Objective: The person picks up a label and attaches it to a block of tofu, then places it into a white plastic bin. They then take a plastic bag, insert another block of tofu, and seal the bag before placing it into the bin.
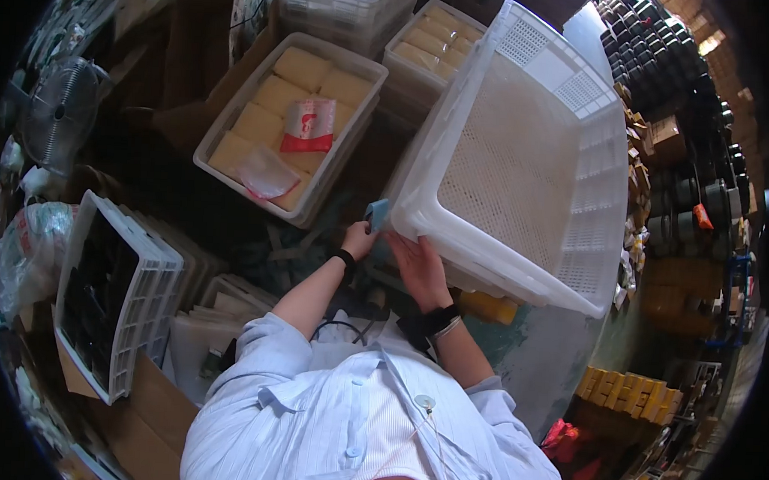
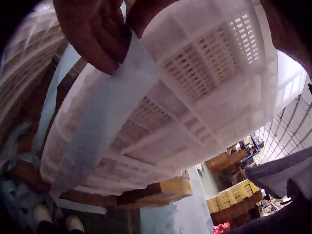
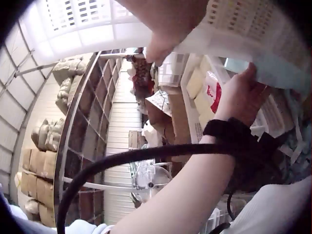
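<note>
A big white plastic crate point(image 1: 528, 285) with perforated walls is tilted in front of the person. The left hand point(image 1: 359, 240) pinches a light blue strip point(image 1: 376, 214) beside the crate's near left corner. From the left wrist view, that hand point(image 2: 97, 36) holds the strip point(image 2: 92, 126), which hangs down along the crate's ribbed outer side point(image 2: 195, 107). The right hand point(image 1: 419, 265) rests against the underside of the crate's rim, its fingers extended. In the right wrist view the right hand point(image 3: 170, 22) touches the rim; the left hand point(image 3: 240, 97) shows below, on the strip point(image 3: 278, 73).
Behind the left hand stands a white bin point(image 1: 208, 157) of yellowish packs, with two red-and-white packets on top. Another bin of packs point(image 1: 436, 45) is beyond it. A white slatted crate point(image 1: 145, 315) stands on edge at left, near a fan point(image 1: 61, 110). Loose blue strips point(image 2: 22, 190) lie below.
</note>
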